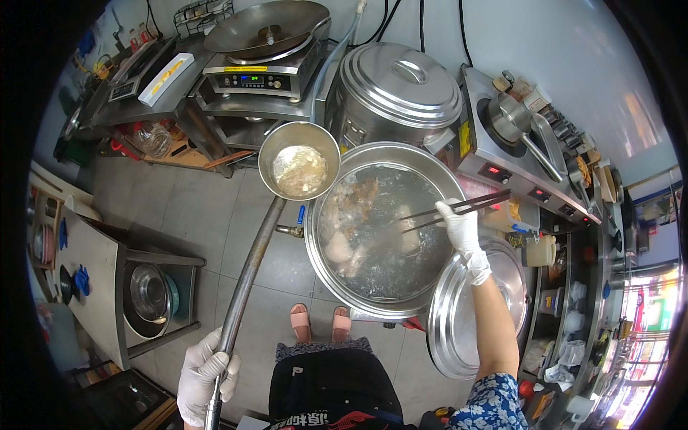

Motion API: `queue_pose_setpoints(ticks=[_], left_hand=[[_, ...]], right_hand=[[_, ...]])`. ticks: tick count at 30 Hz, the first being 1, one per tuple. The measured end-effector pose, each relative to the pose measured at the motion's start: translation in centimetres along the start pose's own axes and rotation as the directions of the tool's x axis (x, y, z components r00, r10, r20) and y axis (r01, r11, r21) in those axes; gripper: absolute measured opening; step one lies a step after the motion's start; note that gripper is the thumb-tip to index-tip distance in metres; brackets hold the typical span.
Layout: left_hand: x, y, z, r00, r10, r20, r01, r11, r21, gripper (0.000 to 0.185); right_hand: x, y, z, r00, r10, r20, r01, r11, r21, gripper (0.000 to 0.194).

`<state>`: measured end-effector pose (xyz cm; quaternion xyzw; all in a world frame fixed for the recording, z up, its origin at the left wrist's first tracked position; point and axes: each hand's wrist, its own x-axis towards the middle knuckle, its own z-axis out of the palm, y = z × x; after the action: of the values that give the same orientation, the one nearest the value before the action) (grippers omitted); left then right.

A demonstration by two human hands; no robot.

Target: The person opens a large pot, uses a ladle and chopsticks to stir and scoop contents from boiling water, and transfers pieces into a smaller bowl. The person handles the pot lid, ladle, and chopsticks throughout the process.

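My gloved left hand (208, 371) grips the long metal handle of a deep ladle (299, 161). Cloudy liquid with pale bits lies in the ladle's bowl, which is held beside the upper left rim of a large steel stockpot (322, 269). In my gloved right hand (461, 231) is a pair of dark chopsticks (484, 202), their tips over the pot near a pale piece of meat (410, 236). Bubbling liquid fills the pot, with foam and brownish scum (360, 196) at the upper left. Another pale piece of meat (338, 248) floats at the left.
A round steel lid (449, 328) leans at the pot's right side. Behind stands a lidded steel pot (400, 80). A wok (242, 32) sits on an induction cooker at the upper left; a saucepan (508, 121) rests on the right cooktop. A valve (290, 230) juts from the stockpot.
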<state>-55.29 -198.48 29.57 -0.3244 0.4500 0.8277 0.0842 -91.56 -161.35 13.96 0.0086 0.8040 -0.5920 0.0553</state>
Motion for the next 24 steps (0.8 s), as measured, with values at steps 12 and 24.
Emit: queue_pose_setpoints(ticks=[12,24], left_hand=[[-0.1,0.5,-0.3,1.0,0.006,0.007,-0.006,1.0,0.005,0.066],[0.1,0.5,0.9,0.999,0.024,0.033,-0.024,1.0,-0.003,0.063]], right_hand=[[-1.5,-6.3,-3.3,0.988,-0.152,-0.028,0.151,0.988,-0.031,0.02],[-5.8,-7.3,6.2,0.968,-0.009,0.25,-0.048,0.974,0.222,0.024]])
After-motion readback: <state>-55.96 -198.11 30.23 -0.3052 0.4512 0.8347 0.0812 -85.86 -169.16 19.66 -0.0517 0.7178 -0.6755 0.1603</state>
